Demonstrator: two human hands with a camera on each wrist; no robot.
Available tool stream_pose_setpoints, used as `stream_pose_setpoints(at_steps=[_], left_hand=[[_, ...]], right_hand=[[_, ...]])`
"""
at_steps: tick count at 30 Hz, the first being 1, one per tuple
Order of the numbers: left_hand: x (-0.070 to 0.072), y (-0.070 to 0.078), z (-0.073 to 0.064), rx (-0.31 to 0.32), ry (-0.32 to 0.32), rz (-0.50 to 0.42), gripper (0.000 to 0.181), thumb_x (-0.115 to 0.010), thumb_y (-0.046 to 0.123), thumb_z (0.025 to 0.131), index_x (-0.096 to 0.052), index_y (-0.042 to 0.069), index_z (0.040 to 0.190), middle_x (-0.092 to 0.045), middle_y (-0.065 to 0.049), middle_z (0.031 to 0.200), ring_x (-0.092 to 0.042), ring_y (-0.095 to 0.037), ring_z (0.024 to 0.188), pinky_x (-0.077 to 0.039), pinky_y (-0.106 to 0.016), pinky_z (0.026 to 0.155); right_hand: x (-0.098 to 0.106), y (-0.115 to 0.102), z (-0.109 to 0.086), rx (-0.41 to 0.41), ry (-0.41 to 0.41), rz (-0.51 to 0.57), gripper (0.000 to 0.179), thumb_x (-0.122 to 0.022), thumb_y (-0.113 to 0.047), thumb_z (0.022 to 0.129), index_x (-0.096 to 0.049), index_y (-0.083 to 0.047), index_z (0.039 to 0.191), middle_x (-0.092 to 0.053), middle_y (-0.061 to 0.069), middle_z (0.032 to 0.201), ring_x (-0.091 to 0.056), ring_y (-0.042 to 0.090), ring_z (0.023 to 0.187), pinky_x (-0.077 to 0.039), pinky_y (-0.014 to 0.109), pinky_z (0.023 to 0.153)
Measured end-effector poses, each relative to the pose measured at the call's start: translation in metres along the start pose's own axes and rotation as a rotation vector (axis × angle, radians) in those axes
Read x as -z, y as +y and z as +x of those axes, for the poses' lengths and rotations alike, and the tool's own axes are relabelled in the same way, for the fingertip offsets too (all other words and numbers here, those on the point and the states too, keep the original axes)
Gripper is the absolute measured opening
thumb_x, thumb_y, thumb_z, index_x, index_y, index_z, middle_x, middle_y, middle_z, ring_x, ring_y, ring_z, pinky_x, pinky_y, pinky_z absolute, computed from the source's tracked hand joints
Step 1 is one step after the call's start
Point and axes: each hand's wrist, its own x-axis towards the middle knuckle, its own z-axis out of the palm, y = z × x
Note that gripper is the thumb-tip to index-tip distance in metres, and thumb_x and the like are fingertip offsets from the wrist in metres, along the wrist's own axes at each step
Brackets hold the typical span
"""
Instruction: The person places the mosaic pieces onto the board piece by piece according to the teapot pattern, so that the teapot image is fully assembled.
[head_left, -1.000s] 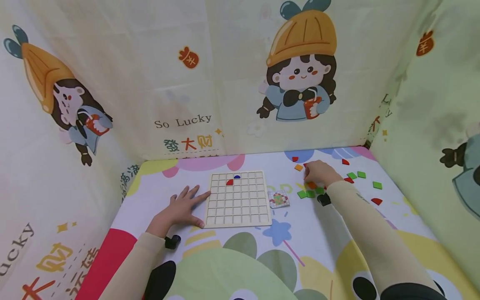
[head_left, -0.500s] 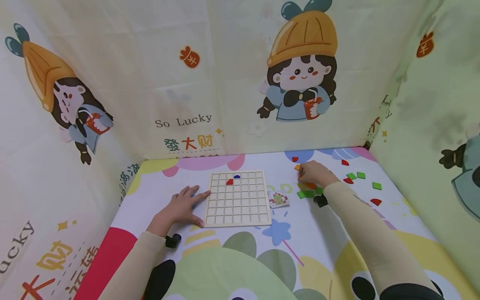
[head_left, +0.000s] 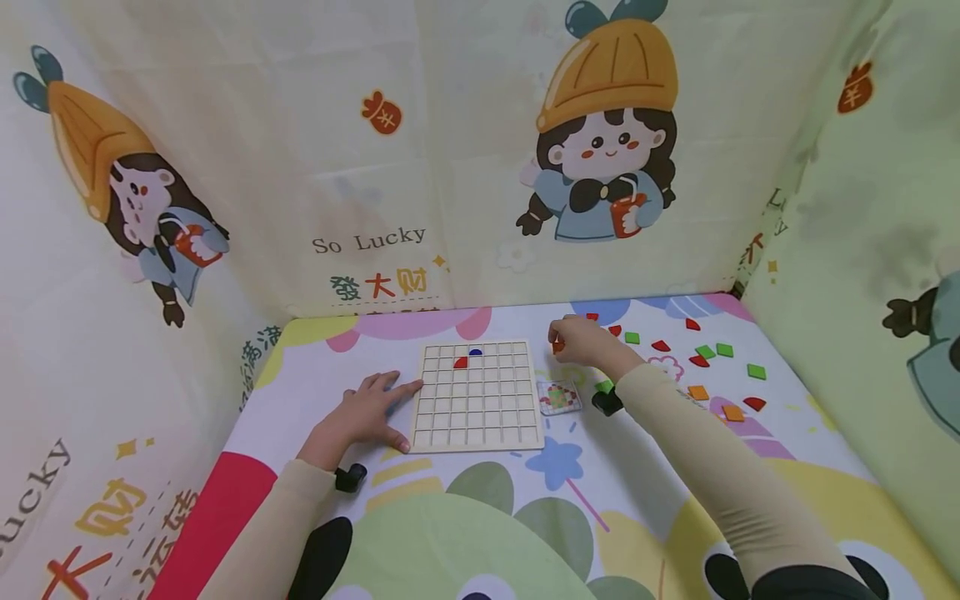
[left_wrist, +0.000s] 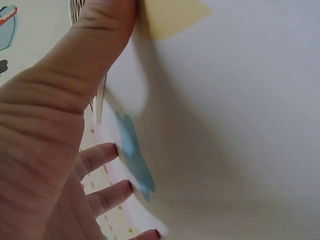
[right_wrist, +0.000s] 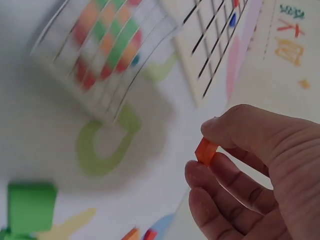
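A wooden grid board (head_left: 480,408) lies flat on the table, with a red quarter-round tile (head_left: 461,362) and a blue half-round tile (head_left: 476,352) in cells near its far edge. Along its left side rests my left hand (head_left: 366,417), fingers spread, thumb at the near corner and a fingertip at the left edge. Between thumb and fingers, my right hand (head_left: 588,343) pinches a small orange square tile (right_wrist: 206,151) just right of the board's far part. A small pattern card (head_left: 560,397) with a coloured grid design lies beside the board's right edge.
Red, green and orange tiles are scattered at the table's right, among them a green tile (head_left: 724,350), a red tile (head_left: 754,404) and an orange tile (head_left: 732,412). Fabric with printed cartoon figures (head_left: 607,175) walls in the back and sides.
From the scattered tiles my right hand has moved left toward the board, carrying the orange tile and uncovering several tiles behind it. My left hand stays at the board's edge.
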Motion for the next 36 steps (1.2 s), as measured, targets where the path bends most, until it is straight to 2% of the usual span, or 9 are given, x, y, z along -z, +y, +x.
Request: stream_pose_setpoints(at_steps=[7, 12, 21, 26, 29, 36], left_hand=[[-0.001, -0.001, 0.000, 0.007, -0.004, 0.000, 0.117, -0.088, 0.068, 0.063, -0.034, 0.038, 0.162, -0.025, -0.019, 0.168, -0.025, -0.051, 0.150, -0.031, -0.079, 0.105], [-0.002, 0.000, 0.002, 0.015, -0.021, -0.011, 0.117, -0.088, 0.068, 0.063, -0.033, 0.039, 0.162, -0.023, -0.018, 0.169, -0.023, -0.051, 0.151, -0.029, -0.078, 0.108], [-0.002, 0.000, 0.003, 0.019, -0.024, -0.007, 0.118, -0.088, 0.068, 0.063, -0.032, 0.037, 0.163, -0.023, -0.018, 0.169, -0.023, -0.052, 0.151, -0.030, -0.078, 0.106], [0.001, -0.001, 0.001, 0.035, -0.012, -0.024, 0.118, -0.090, 0.064, 0.063, -0.033, 0.036, 0.162, -0.022, -0.019, 0.169, -0.021, -0.052, 0.152, -0.028, -0.081, 0.107], [0.001, 0.000, 0.000, 0.043, -0.019, -0.041, 0.117, -0.092, 0.061, 0.063, -0.034, 0.037, 0.162, -0.022, -0.019, 0.169, -0.020, -0.052, 0.152, -0.026, -0.082, 0.107], [-0.001, 0.003, 0.003, 0.030, -0.031, -0.056, 0.117, -0.092, 0.060, 0.064, -0.034, 0.037, 0.162, -0.023, -0.018, 0.169, -0.019, -0.052, 0.153, -0.025, -0.082, 0.108]], right_hand=[[-0.007, -0.021, 0.009, 0.049, 0.021, -0.005, 0.023, -0.073, -0.007, 0.087, -0.070, -0.004, 0.110, -0.067, 0.009, 0.100, -0.059, 0.024, 0.093, -0.053, 0.040, 0.089], [-0.015, -0.029, 0.016, 0.041, 0.012, 0.011, 0.024, -0.073, -0.011, 0.091, -0.070, -0.005, 0.114, -0.067, 0.009, 0.104, -0.058, 0.024, 0.095, -0.054, 0.040, 0.091], [-0.033, -0.046, 0.035, 0.043, 0.056, 0.058, 0.025, -0.074, -0.013, 0.093, -0.070, -0.004, 0.116, -0.065, 0.010, 0.107, -0.059, 0.024, 0.097, -0.055, 0.039, 0.092], [-0.040, -0.063, 0.044, 0.036, 0.077, 0.116, 0.024, -0.074, -0.014, 0.095, -0.069, -0.006, 0.117, -0.064, 0.009, 0.111, -0.058, 0.024, 0.100, -0.055, 0.038, 0.093], [-0.047, -0.072, 0.050, 0.067, 0.093, 0.140, 0.023, -0.074, -0.015, 0.095, -0.069, -0.006, 0.116, -0.065, 0.010, 0.111, -0.059, 0.024, 0.099, -0.055, 0.038, 0.093], [-0.066, -0.081, 0.059, 0.085, 0.169, 0.233, 0.021, -0.073, -0.012, 0.095, -0.070, -0.005, 0.114, -0.068, 0.010, 0.108, -0.060, 0.024, 0.097, -0.054, 0.038, 0.092]])
